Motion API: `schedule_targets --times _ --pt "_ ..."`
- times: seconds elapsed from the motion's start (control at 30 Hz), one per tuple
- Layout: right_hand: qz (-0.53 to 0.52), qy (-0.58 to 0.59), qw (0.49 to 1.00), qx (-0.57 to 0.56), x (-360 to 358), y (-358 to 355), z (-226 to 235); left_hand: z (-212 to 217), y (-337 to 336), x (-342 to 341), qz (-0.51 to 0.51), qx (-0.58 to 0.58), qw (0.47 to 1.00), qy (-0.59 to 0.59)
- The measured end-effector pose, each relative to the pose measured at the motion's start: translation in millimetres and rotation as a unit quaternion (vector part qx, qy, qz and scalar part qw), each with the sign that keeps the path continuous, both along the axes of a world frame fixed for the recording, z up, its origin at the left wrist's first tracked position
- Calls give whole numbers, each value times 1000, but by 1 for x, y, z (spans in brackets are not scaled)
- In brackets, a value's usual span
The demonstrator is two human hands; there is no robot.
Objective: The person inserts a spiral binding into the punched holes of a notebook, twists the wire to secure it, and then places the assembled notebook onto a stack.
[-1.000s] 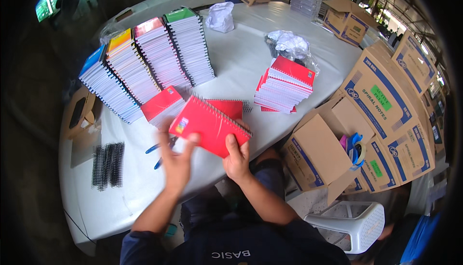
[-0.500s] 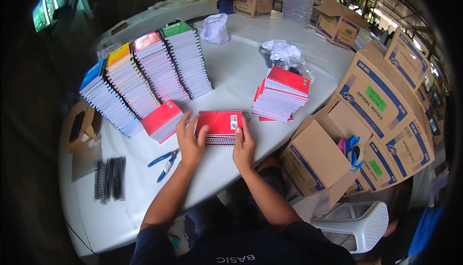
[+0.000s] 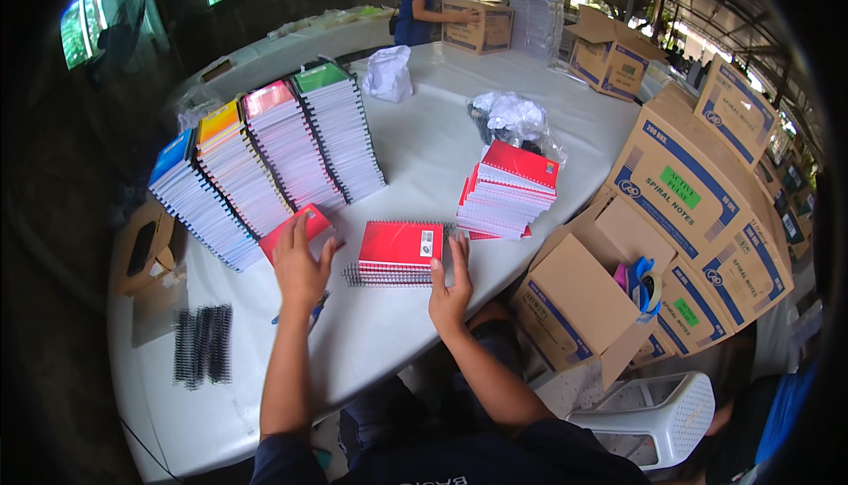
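Observation:
A short stack of red spiral notebooks point(image 3: 395, 245) lies in front of me, spiral coils showing on its far and near sides. At its right edge my right hand point(image 3: 452, 289) rests with thumb and fingers apart, seemingly touching the stack. My left hand point(image 3: 300, 269) is at another small pile of red notebooks point(image 3: 316, 221), its fingers spread over the near side and partly hiding it. Whether it touches that pile I cannot tell. Under my left wrist, blue-handled pliers point(image 3: 319, 308) are mostly covered. A taller, uneven stack of red notebooks point(image 3: 508, 192) stands to the right.
Tall stacks of notebooks with blue, yellow, pink and green covers point(image 3: 322, 79) stand at the left. Black spiral coils point(image 3: 203, 344) lie near the table's left side. Cartons point(image 3: 676, 189) and a white stool point(image 3: 654, 414) are at the right. A person point(image 3: 428, 6) handles a box beyond.
My left hand has left the middle stack and moved left to the small red pile, now covering the pliers. My right hand stays beside the middle stack, its fingers straighter.

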State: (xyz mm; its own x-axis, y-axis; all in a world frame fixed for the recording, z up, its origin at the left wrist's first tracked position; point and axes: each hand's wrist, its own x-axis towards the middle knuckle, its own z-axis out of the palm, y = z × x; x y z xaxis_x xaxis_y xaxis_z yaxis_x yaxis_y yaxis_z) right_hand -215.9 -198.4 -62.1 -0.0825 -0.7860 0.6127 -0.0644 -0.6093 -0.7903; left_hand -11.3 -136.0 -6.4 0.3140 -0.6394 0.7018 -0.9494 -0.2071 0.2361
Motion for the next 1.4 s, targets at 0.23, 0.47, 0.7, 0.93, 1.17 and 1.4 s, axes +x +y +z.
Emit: schedule_targets --times 0.23,0.47,0.7,0.93,1.17,1.4 --pt "47 97 979 -175 13 39 13 -38 24 46 74 141 985 -62" --pt "367 66 926 51 34 61 4 -21 28 41 62 92 993 -28" --pt "476 -25 876 72 16 68 46 30 104 -34 -62 -103 982 145" --pt "288 196 930 -121 22 77 51 36 121 -75 -207 -64 824 523" --pt "501 142 826 215 18 49 -10 -34 110 -25 -184 12 753 631" --pt "540 95 820 168 18 29 -18 -61 102 -58 -192 -53 813 547"
